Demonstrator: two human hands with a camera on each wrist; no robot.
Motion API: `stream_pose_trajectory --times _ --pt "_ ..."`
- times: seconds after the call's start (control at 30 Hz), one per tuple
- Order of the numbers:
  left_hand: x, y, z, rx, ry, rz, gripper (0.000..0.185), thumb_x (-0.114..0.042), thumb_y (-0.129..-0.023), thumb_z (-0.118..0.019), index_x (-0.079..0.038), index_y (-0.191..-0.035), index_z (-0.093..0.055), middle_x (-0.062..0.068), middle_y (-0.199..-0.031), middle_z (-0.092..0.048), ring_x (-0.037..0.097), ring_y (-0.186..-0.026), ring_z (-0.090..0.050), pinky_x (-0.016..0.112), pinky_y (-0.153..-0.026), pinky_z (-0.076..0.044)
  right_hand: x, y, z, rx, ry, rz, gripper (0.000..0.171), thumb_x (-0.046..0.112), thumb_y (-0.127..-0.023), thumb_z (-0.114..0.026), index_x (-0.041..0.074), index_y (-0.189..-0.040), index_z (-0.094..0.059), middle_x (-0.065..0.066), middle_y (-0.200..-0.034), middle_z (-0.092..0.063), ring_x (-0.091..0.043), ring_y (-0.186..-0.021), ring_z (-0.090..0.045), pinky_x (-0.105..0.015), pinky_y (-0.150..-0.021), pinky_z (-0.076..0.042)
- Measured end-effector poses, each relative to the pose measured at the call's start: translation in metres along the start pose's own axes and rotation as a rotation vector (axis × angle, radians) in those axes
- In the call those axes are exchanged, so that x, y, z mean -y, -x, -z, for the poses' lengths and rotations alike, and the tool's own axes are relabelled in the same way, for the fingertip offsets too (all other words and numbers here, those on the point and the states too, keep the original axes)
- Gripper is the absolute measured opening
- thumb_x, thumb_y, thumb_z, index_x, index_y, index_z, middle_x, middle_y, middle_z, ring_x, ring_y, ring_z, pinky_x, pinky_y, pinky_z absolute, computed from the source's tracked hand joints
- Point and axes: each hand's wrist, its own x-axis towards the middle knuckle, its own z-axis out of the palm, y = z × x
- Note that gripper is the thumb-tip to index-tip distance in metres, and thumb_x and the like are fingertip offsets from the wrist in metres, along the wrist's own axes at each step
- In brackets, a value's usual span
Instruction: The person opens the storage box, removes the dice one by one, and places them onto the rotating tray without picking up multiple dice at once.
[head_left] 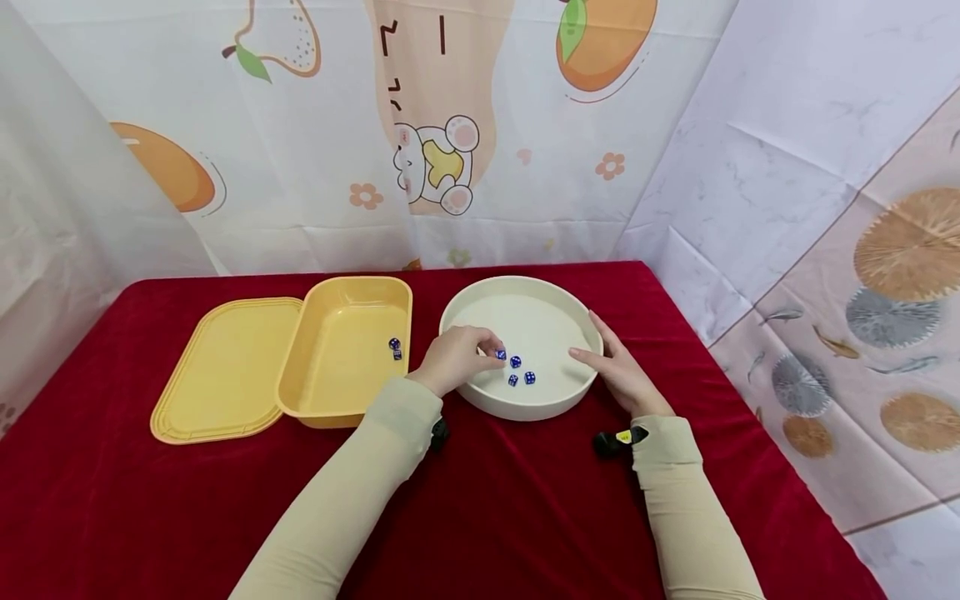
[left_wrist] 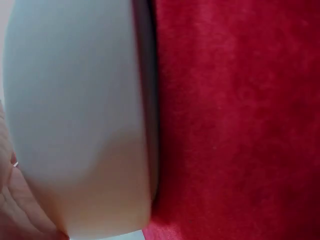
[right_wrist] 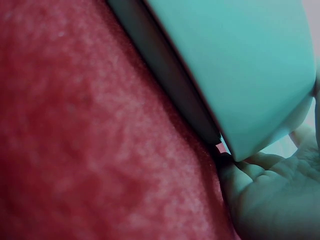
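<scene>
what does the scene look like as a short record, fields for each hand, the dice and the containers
left hand: reaches into the round white tray, fingers pinching a blue die
right hand: rests open against the tray's right wall
loose dice in tray: three, blue
yellow tub: left of the tray, with blue dice inside
yellow lid: flat, beside the tub on its left
surface: red cloth

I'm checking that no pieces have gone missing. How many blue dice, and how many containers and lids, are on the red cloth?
Blue dice in the round white tray: 4, one at the left hand's fingers
Blue dice in the yellow box: 1, possibly more
Trays and boxes: 2
Yellow lid: 1
Total: 8
</scene>
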Motion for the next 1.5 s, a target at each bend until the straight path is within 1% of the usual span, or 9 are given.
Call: stream_pose_trajectory --times 0.13,0.23,0.3,0.43,0.5,0.67,1.07,1.37,1.5 --pt "-0.0014 -0.0001 -0.0028 0.008 -0.124 -0.008 0.017 -0.031 -0.086 -0.077 -0.023 -0.101 -0.075 -0.009 -0.090 -0.070 0.011 -0.092 -0.061 0.033 -0.085 -0.047 0.0005 -0.0002 -0.0005 0.004 -0.011 0.006 0.088 0.017 -0.096 -0.064 0.026 -0.161 -0.006 -0.002 -0.167 -0.009 -0.020 -0.151 -0.019 -0.013 -0.103 -0.037" --pt "-0.0019 -0.0003 -0.0040 0.008 -0.158 -0.008 0.018 -0.032 -0.085 -0.078 -0.023 -0.101 -0.075 -0.009 -0.091 -0.070 0.012 -0.094 -0.061 0.034 -0.085 -0.047 0.0003 -0.0008 -0.0003 0.006 -0.020 0.006 0.088 0.016 -0.096 -0.064 0.026 -0.161 -0.006 -0.002 -0.167 -0.010 -0.020 -0.150 -0.020 -0.011 -0.099 -0.038" --pt "-0.0022 -0.0001 -0.0046 0.007 -0.159 -0.005 0.019 -0.031 -0.085 -0.078 -0.023 -0.102 -0.075 -0.009 -0.091 -0.070 0.012 -0.094 -0.061 0.034 -0.085 -0.047 0.0002 -0.0010 0.0000 0.004 -0.018 0.004 0.088 0.017 -0.096 -0.064 0.026 -0.161 -0.006 -0.002 -0.167 -0.009 -0.019 -0.150 -0.020 -0.012 -0.101 -0.037" --pt "-0.0026 0.0001 -0.0055 0.009 -0.160 0.001 0.018 -0.031 -0.085 -0.078 -0.023 -0.101 -0.075 -0.008 -0.091 -0.070 0.012 -0.093 -0.060 0.034 -0.084 -0.047 0.0000 -0.0008 0.0007 0.002 -0.009 -0.003 0.088 0.018 -0.096 -0.064 0.027 -0.161 -0.006 0.000 -0.167 -0.008 -0.018 -0.151 -0.018 -0.020 -0.110 -0.034" --pt "-0.0029 0.0001 -0.0059 0.008 -0.164 0.003 0.018 -0.031 -0.085 -0.078 -0.023 -0.100 -0.075 -0.008 -0.090 -0.070 0.011 -0.093 -0.060 0.034 -0.084 -0.047 -0.0002 -0.0008 0.0008 0.001 -0.009 -0.005 0.088 0.018 -0.096 -0.064 0.027 -0.161 -0.006 0.000 -0.167 -0.008 -0.018 -0.151 -0.019 -0.019 -0.109 -0.034" --pt "-0.0039 0.0003 -0.0058 0.007 -0.173 0.008 0.018 -0.030 -0.085 -0.078 -0.022 -0.101 -0.075 -0.007 -0.090 -0.069 0.012 -0.092 -0.059 0.033 -0.084 -0.046 -0.0001 -0.0004 0.0008 0.002 -0.014 -0.006 0.088 0.017 -0.096 -0.064 0.027 -0.161 -0.006 -0.002 -0.167 -0.009 -0.019 -0.151 -0.019 -0.011 -0.100 -0.038" --pt "-0.0030 -0.0009 -0.0071 0.028 -0.198 0.021 0.019 -0.029 -0.086 -0.078 -0.021 -0.102 -0.075 -0.006 -0.086 -0.067 0.013 -0.088 -0.057 0.033 -0.083 -0.046 0.0002 -0.0002 0.0011 0.001 -0.005 -0.010 0.088 0.019 -0.096 -0.065 0.028 -0.160 -0.006 0.000 -0.167 -0.008 -0.018 -0.151 -0.018 -0.021 -0.111 -0.033" --pt "-0.0045 -0.0001 -0.0067 0.042 -0.188 0.041 0.019 -0.028 -0.086 -0.077 -0.021 -0.104 -0.075 -0.006 -0.086 -0.067 0.013 -0.088 -0.058 0.033 -0.083 -0.047 0.0005 0.0008 0.0005 0.003 -0.003 -0.010 0.088 0.019 -0.095 -0.065 0.028 -0.160 -0.006 -0.001 -0.167 -0.008 -0.019 -0.151 -0.018 -0.020 -0.110 -0.034" --pt "-0.0047 0.0001 -0.0070 0.037 -0.196 0.047 0.019 -0.028 -0.086 -0.077 -0.021 -0.103 -0.074 -0.007 -0.085 -0.066 0.013 -0.087 -0.057 0.032 -0.081 -0.046 0.0003 0.0001 0.0005 0.000 -0.001 -0.015 0.088 0.019 -0.096 -0.065 0.028 -0.160 -0.006 -0.001 -0.167 -0.008 -0.018 -0.151 -0.018 -0.024 -0.113 -0.032"
